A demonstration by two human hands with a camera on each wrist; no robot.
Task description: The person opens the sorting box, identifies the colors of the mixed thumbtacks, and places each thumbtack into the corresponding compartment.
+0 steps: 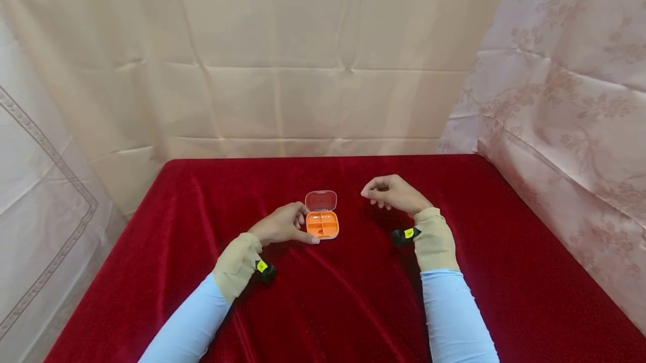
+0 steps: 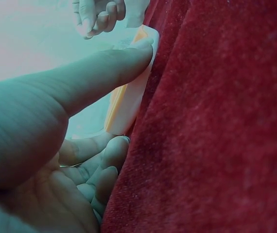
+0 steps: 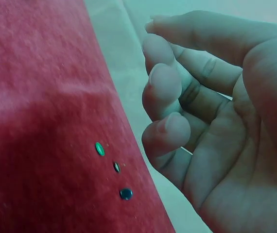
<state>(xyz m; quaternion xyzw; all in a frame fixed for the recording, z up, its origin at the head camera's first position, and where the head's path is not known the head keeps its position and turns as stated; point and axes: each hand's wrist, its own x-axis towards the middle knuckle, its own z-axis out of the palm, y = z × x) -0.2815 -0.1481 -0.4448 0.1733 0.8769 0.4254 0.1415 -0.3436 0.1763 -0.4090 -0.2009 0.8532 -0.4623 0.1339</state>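
An orange pill box point(image 1: 322, 225) with four-way dividers lies on the red cloth, its clear lid point(image 1: 321, 201) raised. A small red pill point(image 1: 320, 230) sits in a near compartment. My left hand point(image 1: 282, 224) holds the box from its left side, thumb along the near edge and index finger by the side wall in the left wrist view. To the right of the box, my right hand point(image 1: 393, 193) is raised above the cloth, thumb and index fingertips together and other fingers curled. I cannot tell whether anything small is pinched there.
In the right wrist view, a green pill point(image 3: 99, 149), a small dark pill point(image 3: 116, 167) and a round dark blue pill point(image 3: 126, 194) lie on the cloth. The red velvet cloth point(image 1: 242, 183) covers the table. A beige curtain point(image 1: 262, 99) hangs behind its far edge.
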